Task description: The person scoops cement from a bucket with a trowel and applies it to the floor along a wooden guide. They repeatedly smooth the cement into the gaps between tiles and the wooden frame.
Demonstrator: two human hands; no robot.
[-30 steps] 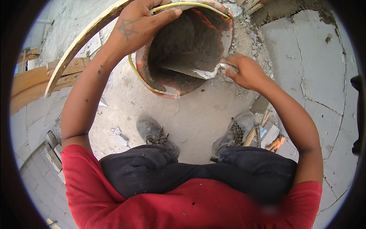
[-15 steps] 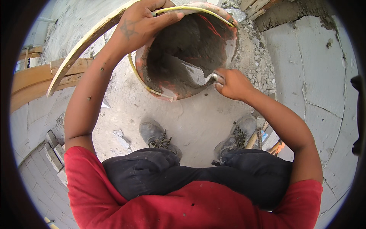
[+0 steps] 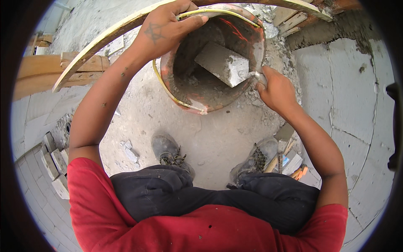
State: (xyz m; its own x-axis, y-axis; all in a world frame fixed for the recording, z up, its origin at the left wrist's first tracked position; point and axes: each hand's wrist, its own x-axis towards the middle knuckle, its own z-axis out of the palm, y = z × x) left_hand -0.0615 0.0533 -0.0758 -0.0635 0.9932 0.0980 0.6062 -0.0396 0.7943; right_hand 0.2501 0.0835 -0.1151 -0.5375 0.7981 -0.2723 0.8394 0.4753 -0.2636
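Note:
A worn orange bucket point(image 3: 167, 67), its inside caked with grey mortar, is tilted so its mouth faces me. My left hand point(image 3: 174, 23) is closed over the upper left of its rim, thumb along the edge beside the yellow hose-like handle point(image 3: 241, 18). In my right hand point(image 3: 276, 89) is a trowel point(image 3: 220, 65), fingers wrapped round its grip at the bucket's right edge. The flat blade lies within the bucket's mouth, smeared with grey mortar except for a bright bare patch near the handle.
A long curved-looking wooden strip point(image 3: 94, 46) passes behind my left hand. Timber boards point(image 3: 40, 69) lie at left. Grey block wall point(image 3: 336, 88) stands at right, with rubble along its foot. My boots point(image 3: 164, 147) are on the dusty floor below the bucket.
The trowel has come up and turned, so its broad blade now shows across the bucket's mouth. My right hand has shifted a little to the right. My left hand stays on the rim.

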